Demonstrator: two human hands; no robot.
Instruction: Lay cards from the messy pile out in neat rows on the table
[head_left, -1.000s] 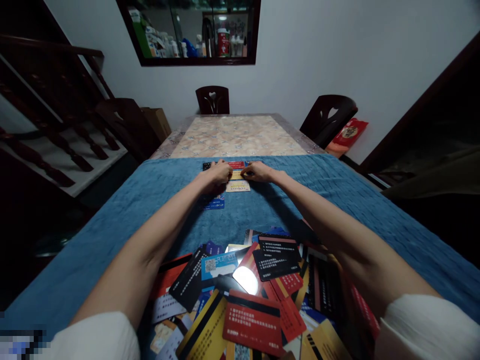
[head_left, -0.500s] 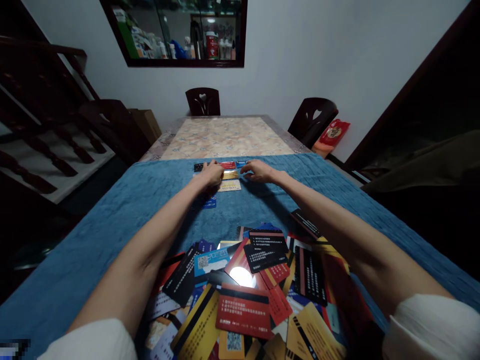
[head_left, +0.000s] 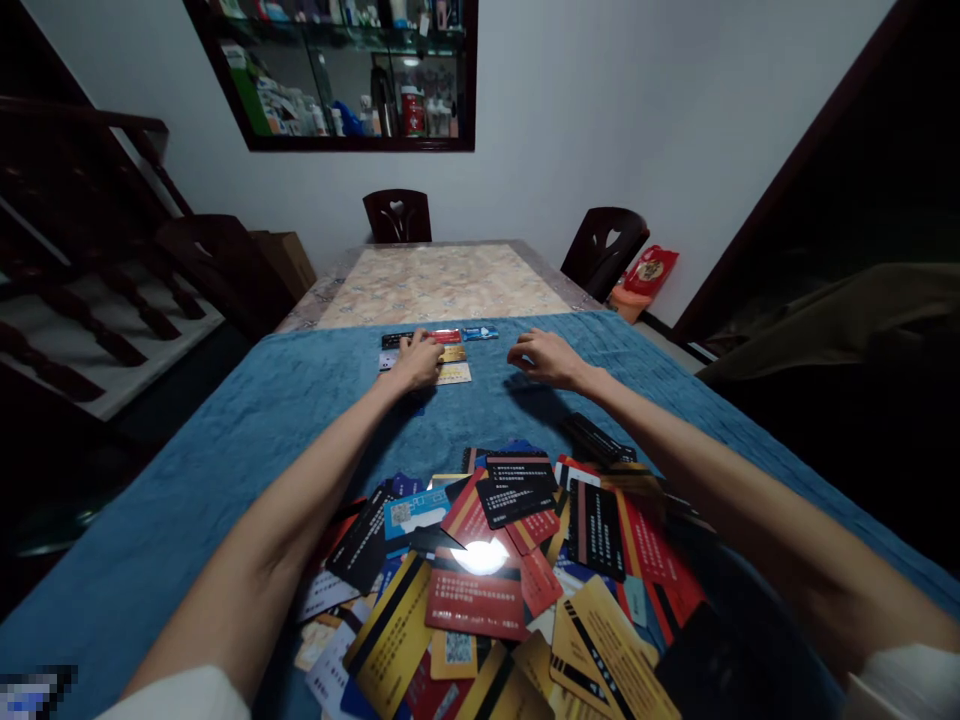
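Note:
My left hand (head_left: pixel 418 360) rests over a small layout of cards at the blue cloth's far side, fingers bent down onto them; no card shows lifted in it. Around it lie a black card (head_left: pixel 394 341), a red card (head_left: pixel 448 336), a gold card (head_left: pixel 454 354), a pale yellow card (head_left: pixel 455 373) and a pale card (head_left: pixel 386 361). A blue card (head_left: pixel 481 333) ends the top row on the right. Beside the layout, my right hand (head_left: pixel 547 358) hovers above the cloth with loosely curved fingers and nothing visible in them.
Close to me, between my forearms, spreads a heap of overlapping cards, with a red card (head_left: pixel 475 605) near its middle. The blue cloth (head_left: pixel 247 420) covers this end of the table (head_left: pixel 450 280). Chairs (head_left: pixel 399 215) stand around it; a red bag (head_left: pixel 651 275) is beyond the right side.
My right hand has moved away from the blue card to the right, uncovering it. My left hand stays over the layout. The view has tilted up slightly and shifted.

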